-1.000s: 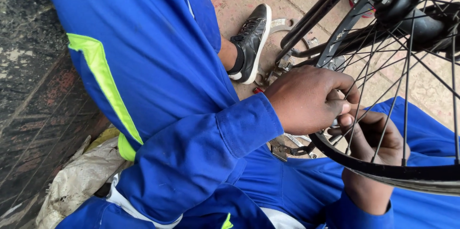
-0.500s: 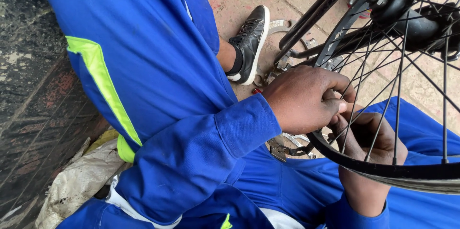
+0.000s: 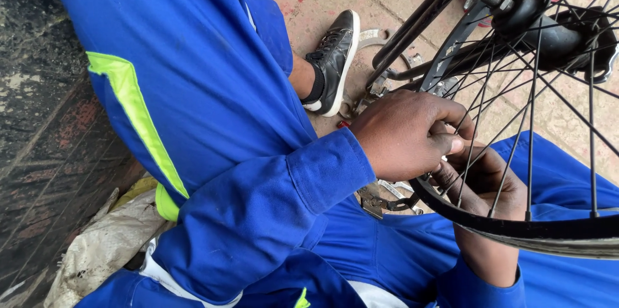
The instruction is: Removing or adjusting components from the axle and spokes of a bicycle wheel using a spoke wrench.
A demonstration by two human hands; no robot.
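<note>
The person wears a bright blue work overall of plain woven cloth, covering arms, trunk and legs alike. The left sleeve [image 3: 258, 211] is long and ends in a wide folded cuff with a stitched hem at the wrist; the right sleeve [image 3: 490, 292] ends in the same blue cuff. A lime-yellow band [image 3: 138, 121] runs slantwise across the upper cloth (a second short strip of the same yellow shows lower down, near the bottom edge of the view). Pale grey-white bands [image 3: 380, 295] cross the overall low down. Both hands are bare, without gloves. On one foot sits a black lace-up sneaker [image 3: 335, 60] with a white sole edge, over a dark sock.
</note>
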